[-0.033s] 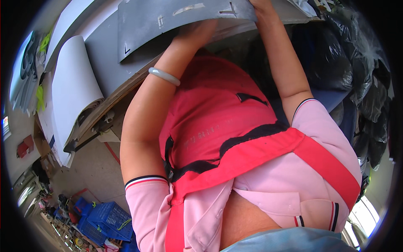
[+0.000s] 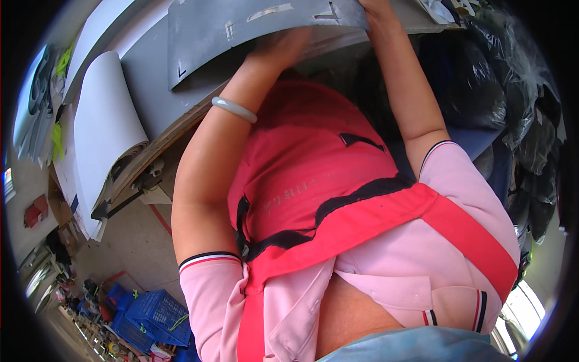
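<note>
A curved grey template sheet (image 2: 208, 30) with cut slots, tape patches and dark corner marks lies at the top of the view, its near edge lifted off the table. My left hand (image 2: 286, 47) reaches beneath that edge, its fingers hidden by the sheet. A pale bangle (image 2: 234, 109) circles my left wrist. At the sheet's right end, my right hand (image 2: 376, 8) touches or lies right beside its corner. The upper picture border cuts off the fingers of this hand.
Under the sheet is a dark grey tabletop (image 2: 145, 78) with a worn wooden edge. A folded white sheet (image 2: 102, 120) hangs over its left end. Black plastic-wrapped bundles (image 2: 476, 90) crowd the right side. Blue crates (image 2: 157, 311) stand on the floor at lower left.
My left forearm and the grey sheet have shifted very slightly left. Nothing else visibly differs.
</note>
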Demonstrator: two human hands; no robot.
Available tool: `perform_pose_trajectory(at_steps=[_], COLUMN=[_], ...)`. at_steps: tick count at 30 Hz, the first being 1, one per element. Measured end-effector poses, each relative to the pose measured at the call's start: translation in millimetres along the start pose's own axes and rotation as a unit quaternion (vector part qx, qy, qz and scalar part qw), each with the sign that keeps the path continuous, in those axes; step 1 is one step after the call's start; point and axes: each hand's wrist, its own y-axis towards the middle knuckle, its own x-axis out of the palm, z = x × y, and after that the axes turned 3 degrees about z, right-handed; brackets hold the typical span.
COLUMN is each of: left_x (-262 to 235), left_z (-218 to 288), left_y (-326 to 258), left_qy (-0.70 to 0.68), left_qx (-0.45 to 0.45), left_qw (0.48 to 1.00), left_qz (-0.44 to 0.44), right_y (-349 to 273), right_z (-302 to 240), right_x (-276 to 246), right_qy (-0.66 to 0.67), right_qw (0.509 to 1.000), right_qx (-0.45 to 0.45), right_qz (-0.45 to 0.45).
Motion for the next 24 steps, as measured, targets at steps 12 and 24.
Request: perform_pose_trajectory(at_steps=[12,24], left_x=[-25,-39], left_z=[23,28], left_y=[-9,-5], left_qy=[0.034,0.027], left_qx=[0.085,0.044], left_qw=[0.994,0.998], left_qz=[0.053,0.037], right_y=[-2,-8], right_z=[1,-1], right_x=[11,19], right_qy=[0.029,0.015], right_qw=[0.999,0.998], right_qx=[0.026,0.060], right_qz=[0.000,0.024])
